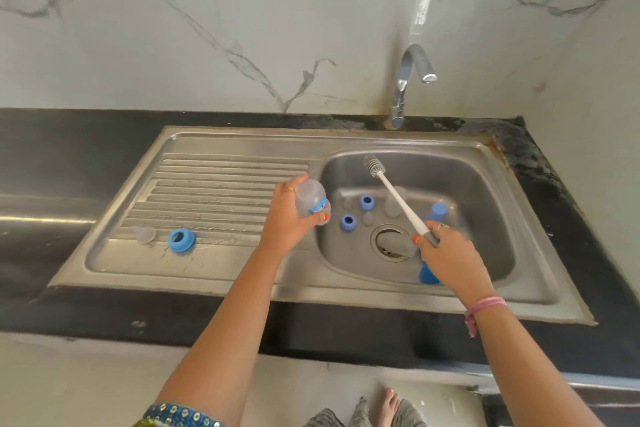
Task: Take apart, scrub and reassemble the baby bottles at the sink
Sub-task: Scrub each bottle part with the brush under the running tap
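My left hand grips a clear baby bottle body with a blue and orange label, held over the left edge of the basin. My right hand holds the grey grip of a white bottle brush; its bristle head points up and back toward the basin's far left corner, clear of the bottle. In the steel sink basin lie two blue collar rings, clear teats and blue caps. On the ribbed drainboard rest a blue ring and a clear teat.
A chrome tap stands behind the basin, with no water running. A drain strainer sits in the basin floor. Black counter surrounds the sink, with a marble wall behind. My bare foot shows on the floor below.
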`<state>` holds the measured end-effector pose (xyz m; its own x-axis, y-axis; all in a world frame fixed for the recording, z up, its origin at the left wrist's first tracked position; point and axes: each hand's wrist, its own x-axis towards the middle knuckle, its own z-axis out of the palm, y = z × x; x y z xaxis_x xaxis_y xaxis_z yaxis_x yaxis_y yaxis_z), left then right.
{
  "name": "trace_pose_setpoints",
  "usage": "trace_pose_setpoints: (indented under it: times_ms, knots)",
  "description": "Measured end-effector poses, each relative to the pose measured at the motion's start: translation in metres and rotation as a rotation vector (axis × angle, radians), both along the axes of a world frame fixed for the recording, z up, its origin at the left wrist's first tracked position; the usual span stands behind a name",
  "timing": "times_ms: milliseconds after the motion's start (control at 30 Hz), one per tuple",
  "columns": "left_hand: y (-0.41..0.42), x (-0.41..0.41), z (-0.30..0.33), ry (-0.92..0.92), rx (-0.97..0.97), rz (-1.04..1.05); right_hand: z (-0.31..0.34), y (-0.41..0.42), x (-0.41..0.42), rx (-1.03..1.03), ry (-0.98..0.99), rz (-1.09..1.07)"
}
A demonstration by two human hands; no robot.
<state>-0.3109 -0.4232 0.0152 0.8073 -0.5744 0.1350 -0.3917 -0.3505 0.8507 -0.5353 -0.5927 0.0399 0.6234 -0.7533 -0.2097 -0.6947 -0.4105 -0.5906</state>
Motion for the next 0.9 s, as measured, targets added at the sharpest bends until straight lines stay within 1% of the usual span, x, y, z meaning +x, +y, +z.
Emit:
trace_pose_setpoints:
  times_ms: [100, 200, 400, 633, 900]
  knots:
    - [0.046, 0.015, 0.006, -0.047, 0.008, 0.088, -0.001, 0.029, 0.011, 0.016, -0.054, -0.014]
    - [0.086, 0.029, 0.007, -0.032, 0.034, 0.148, -0.004, 0.055, 0.019, 0.037, -0.099, -0.016]
    - [0.138, 0.051, 0.002, -0.067, 0.095, 0.203, -0.014, 0.099, 0.033, 0.048, -0.097, 0.012]
    - [0.160, 0.060, -0.008, -0.078, 0.169, 0.210, -0.016, 0.123, 0.044, 0.039, -0.089, 0.020]
    - [0.160, 0.057, -0.014, -0.062, 0.207, 0.184, -0.014, 0.128, 0.050, 0.033, -0.092, -0.006]
